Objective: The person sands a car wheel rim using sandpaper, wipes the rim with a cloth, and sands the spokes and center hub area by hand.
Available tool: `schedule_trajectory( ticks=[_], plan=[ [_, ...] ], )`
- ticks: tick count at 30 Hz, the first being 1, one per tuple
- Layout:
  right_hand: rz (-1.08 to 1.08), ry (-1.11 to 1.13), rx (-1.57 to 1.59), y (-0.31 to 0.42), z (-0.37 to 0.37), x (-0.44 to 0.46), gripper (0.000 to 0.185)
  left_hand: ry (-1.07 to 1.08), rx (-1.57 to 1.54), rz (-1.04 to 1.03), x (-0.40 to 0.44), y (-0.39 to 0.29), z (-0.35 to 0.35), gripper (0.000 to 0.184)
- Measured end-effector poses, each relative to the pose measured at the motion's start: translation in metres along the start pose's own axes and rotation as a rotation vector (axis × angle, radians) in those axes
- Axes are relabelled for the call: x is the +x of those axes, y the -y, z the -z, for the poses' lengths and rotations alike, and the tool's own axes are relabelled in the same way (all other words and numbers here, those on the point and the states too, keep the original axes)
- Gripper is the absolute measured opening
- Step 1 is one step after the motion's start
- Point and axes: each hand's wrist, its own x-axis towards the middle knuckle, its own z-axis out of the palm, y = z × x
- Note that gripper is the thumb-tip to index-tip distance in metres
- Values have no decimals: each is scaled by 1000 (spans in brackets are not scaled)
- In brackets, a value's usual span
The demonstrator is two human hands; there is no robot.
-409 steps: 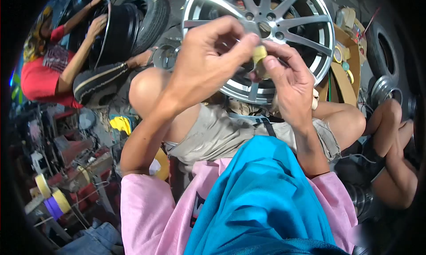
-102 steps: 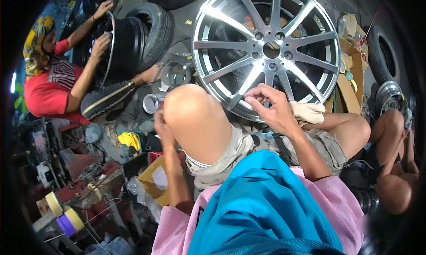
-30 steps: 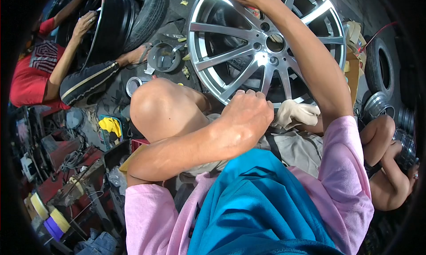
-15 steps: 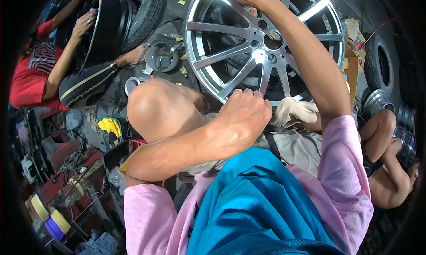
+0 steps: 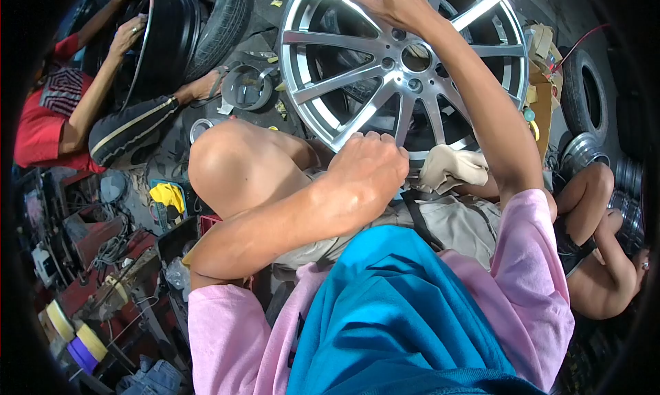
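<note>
Head view: wheel [image 5: 402, 77] at 12 o'clock; left hand [image 5: 369, 167] curled by its 7 o'clock rim, right [image 5: 386, 2] half-curled at 11 o'clock; holds can't be told.

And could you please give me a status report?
Left hand curled at near edge of wheel rim. Right hand over its far side, arm across its face. Pale cloth close beside left hand.
</note>
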Motion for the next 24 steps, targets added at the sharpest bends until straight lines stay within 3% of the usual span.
schedule_trajectory(
  ticks=[9,24],
  plan=[
    [-33,-34,25,5,3,5,21,17,-2,-15,0,-2,2,26],
    [-21,42,-354,7,7,-47,15,-9,-5,-23,1,-3,1,28]
  ],
)
